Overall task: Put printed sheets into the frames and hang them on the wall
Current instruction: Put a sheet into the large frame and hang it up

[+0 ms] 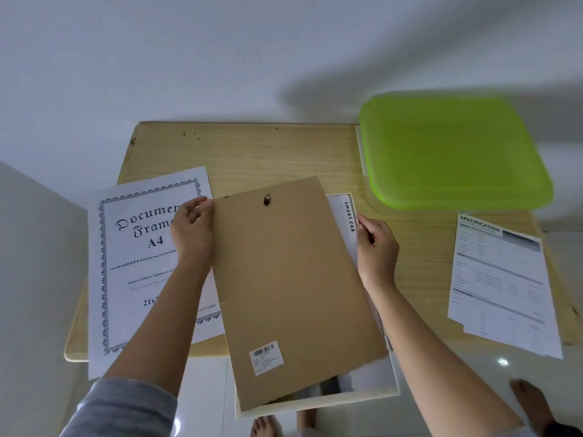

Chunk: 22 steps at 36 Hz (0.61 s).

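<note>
A brown cardboard backing board (293,285) with a small metal hanger loop near its top lies tilted over a pale wooden frame (318,403) at the table's front. My left hand (192,228) grips the board's upper left corner. At the board's right side, my right hand (375,244) holds the edge of a printed sheet (348,216) lettered "SMART CAB" that sticks out from under the board. Glass shows in the frame below the board's lower edge.
A "Document Frame A4" insert sheet (138,257) lies on the left of the wooden table (268,149). "Specification" sheets (501,285) lie at the right. A green plastic lid (451,149) sits at the back right. White wall rises behind. Bare feet stand on the tiled floor.
</note>
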Each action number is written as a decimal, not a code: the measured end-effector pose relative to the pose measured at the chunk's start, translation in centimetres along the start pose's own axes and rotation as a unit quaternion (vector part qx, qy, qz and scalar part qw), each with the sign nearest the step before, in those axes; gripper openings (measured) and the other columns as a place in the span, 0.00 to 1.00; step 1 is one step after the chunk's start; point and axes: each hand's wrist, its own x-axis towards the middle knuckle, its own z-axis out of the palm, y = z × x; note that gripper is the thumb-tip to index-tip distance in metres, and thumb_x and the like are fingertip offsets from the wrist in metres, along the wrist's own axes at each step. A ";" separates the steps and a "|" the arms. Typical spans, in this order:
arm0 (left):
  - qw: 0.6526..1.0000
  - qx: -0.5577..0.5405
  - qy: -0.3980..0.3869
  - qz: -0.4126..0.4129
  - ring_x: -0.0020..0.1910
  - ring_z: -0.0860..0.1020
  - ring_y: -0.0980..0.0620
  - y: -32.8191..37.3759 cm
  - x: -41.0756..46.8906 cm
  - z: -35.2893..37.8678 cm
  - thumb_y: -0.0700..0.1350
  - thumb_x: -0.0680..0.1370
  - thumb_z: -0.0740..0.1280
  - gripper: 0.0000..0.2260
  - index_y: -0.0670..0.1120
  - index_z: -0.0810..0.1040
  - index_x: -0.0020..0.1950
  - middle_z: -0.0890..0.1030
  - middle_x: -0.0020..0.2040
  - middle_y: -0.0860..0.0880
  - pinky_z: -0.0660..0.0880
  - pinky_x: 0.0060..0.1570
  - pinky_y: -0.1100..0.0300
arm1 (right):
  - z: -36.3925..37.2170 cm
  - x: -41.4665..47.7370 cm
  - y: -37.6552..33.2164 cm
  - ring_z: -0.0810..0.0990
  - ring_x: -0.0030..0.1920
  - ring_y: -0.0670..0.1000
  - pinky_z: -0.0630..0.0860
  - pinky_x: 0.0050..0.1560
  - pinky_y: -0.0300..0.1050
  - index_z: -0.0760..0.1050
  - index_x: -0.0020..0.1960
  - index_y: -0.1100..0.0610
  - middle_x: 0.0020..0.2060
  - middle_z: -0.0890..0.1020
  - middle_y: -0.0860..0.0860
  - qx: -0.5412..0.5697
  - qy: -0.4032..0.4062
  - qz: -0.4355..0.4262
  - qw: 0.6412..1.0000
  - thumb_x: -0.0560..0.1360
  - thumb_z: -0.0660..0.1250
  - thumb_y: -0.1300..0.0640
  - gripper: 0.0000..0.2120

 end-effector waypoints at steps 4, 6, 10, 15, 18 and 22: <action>0.997 -0.049 -0.055 -0.013 0.44 0.78 0.59 0.4 -0.2 -0.6 0.44 0.77 0.66 0.14 0.46 0.74 0.62 0.81 0.46 0.52 0.73 0.45 0.67 | 0.1 0.0 0.0 0.76 0.48 0.45 0.68 0.48 0.23 0.78 0.58 0.62 0.49 0.78 0.51 -0.001 0.003 0.000 1.000 0.77 0.61 0.67 0.12; 0.993 -0.074 -0.088 -0.027 0.50 0.79 0.55 0.3 -0.7 -0.8 0.42 0.76 0.67 0.18 0.46 0.71 0.65 0.81 0.52 0.49 0.75 0.52 0.61 | 0.1 0.0 -0.1 0.76 0.48 0.45 0.67 0.48 0.22 0.77 0.58 0.62 0.49 0.77 0.51 0.000 0.005 0.001 1.000 0.76 0.61 0.67 0.12; 0.981 -0.111 -0.158 -0.030 0.58 0.78 0.50 -0.3 -2.3 -1.3 0.40 0.76 0.67 0.20 0.44 0.69 0.67 0.79 0.60 0.48 0.75 0.56 0.54 | 0.1 0.0 -0.2 0.75 0.48 0.45 0.66 0.47 0.21 0.77 0.58 0.63 0.48 0.77 0.51 -0.001 0.012 0.004 1.000 0.76 0.61 0.67 0.12; 0.979 -0.075 -0.188 -0.007 0.51 0.79 0.53 -1.1 -3.5 -1.8 0.39 0.76 0.66 0.20 0.50 0.71 0.67 0.78 0.58 0.47 0.77 0.51 0.52 | 0.2 0.1 -0.4 0.75 0.48 0.44 0.65 0.46 0.19 0.78 0.57 0.63 0.49 0.78 0.52 -0.018 0.018 0.011 1.000 0.76 0.61 0.67 0.12; 0.980 -0.064 -0.188 0.006 0.50 0.80 0.54 -1.0 -3.5 -1.9 0.39 0.76 0.66 0.22 0.51 0.69 0.69 0.78 0.57 0.48 0.78 0.48 0.56 | 0.3 0.1 -0.5 0.76 0.48 0.44 0.65 0.47 0.19 0.78 0.57 0.63 0.50 0.80 0.54 -0.019 0.026 0.016 0.999 0.75 0.62 0.67 0.12; 0.986 -0.076 -0.150 0.002 0.52 0.79 0.51 -0.5 -3.1 -1.7 0.40 0.76 0.66 0.18 0.51 0.72 0.65 0.80 0.54 0.48 0.77 0.51 0.53 | 0.3 0.0 -0.8 0.77 0.50 0.44 0.69 0.51 0.25 0.78 0.57 0.62 0.52 0.82 0.54 -0.019 0.026 0.024 0.999 0.75 0.63 0.65 0.12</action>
